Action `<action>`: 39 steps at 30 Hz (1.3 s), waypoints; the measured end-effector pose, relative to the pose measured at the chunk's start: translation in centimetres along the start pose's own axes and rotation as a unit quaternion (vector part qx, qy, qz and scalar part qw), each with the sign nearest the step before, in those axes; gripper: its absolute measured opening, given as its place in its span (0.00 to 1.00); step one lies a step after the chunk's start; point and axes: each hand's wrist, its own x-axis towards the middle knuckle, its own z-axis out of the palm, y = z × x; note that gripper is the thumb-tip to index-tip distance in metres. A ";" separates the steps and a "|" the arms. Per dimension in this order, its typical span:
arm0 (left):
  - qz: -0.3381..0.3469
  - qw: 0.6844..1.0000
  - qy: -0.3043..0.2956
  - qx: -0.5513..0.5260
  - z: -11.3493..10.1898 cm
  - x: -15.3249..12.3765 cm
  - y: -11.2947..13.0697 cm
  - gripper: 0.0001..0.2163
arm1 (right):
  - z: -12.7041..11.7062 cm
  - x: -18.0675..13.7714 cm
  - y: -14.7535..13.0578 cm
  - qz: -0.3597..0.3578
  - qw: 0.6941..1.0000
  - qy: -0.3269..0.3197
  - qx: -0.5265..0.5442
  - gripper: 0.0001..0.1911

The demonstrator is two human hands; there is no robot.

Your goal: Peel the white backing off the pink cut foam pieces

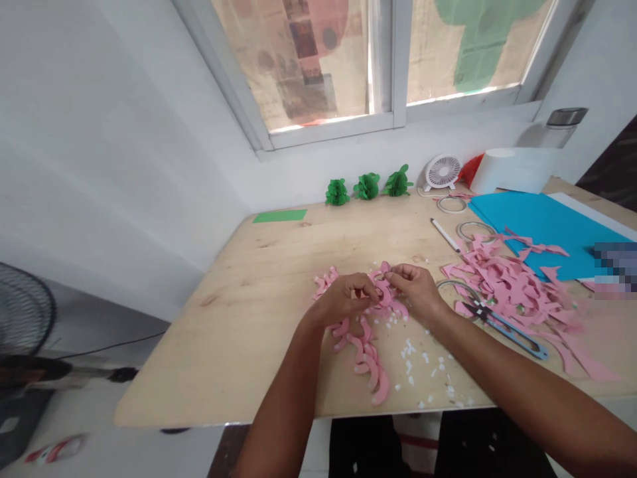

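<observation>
My left hand (347,299) is closed, its thumb and fingertips pinched at a curved pink piece of paper or foam (385,299). Opposite it, my right hand (416,285) pinches the upper end of the pink pieces, close to my left fingertips. The exact grip is partly hidden behind the fingers. Below my left hand a cluster of crescent-shaped pink pieces (371,365) lies on the wooden table (249,318). More small pink curves (326,282) lie just left of that hand. Tiny white scraps (411,355) are scattered below my right hand.
Right of my hands lie pink offcuts (517,279), blue-handled snips (517,335), a white pen (445,236) and blue sheets (542,226). Along the wall stand green paper shapes (368,186) and a small white fan (442,172). A green strip (279,216) lies at the back left.
</observation>
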 end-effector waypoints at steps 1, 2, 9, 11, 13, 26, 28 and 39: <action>-0.005 1.000 -0.001 -0.007 0.0 0.0 0.0 0.03 | 0.0 0.0 0.0 0.001 1.000 0.001 0.004 0.17; -0.012 1.000 -0.003 -0.018 -0.1 -0.1 0.0 0.03 | 0.0 0.0 0.0 0.003 1.000 0.001 0.006 0.17; -0.054 0.992 0.039 -0.108 0.3 0.2 -0.4 0.08 | -0.1 0.1 0.3 0.012 1.000 -0.009 0.003 0.15; -0.064 0.986 0.056 -0.147 0.5 0.3 -0.6 0.10 | -0.1 0.0 0.3 0.008 1.000 -0.011 0.006 0.14; -0.078 0.977 0.062 -0.187 0.5 0.3 -0.8 0.13 | -0.1 0.0 0.2 0.008 1.000 -0.009 0.005 0.14; -0.107 0.960 0.102 -0.238 0.8 0.6 -0.8 0.13 | 0.2 -0.3 -0.2 0.013 0.999 -0.024 0.025 0.14; -0.103 0.961 0.108 -0.231 1.0 0.7 -1.0 0.13 | 0.2 -0.2 -0.2 0.014 0.999 -0.023 0.023 0.14; -0.079 0.972 0.127 -0.182 1.3 0.8 -1.2 0.10 | 0.1 -0.3 0.0 0.014 0.999 -0.022 0.026 0.11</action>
